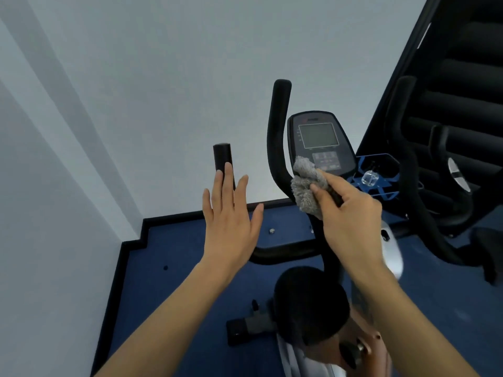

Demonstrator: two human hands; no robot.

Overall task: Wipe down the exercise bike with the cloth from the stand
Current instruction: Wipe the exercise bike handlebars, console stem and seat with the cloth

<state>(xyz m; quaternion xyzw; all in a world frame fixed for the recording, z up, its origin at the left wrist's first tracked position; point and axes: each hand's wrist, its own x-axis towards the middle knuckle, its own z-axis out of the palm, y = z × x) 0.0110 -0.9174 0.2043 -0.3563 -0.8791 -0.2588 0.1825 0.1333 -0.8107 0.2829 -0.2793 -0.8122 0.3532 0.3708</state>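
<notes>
Exercise bike [276,148]: black, upright before you; grey-screened console [319,136] at 1 o'clock, round saddle [310,303] at 6 o'clock.
Cloth [306,186]: grey, fluffy, bunched in your right hand [351,221], touching the console's 7 o'clock corner.
</notes>
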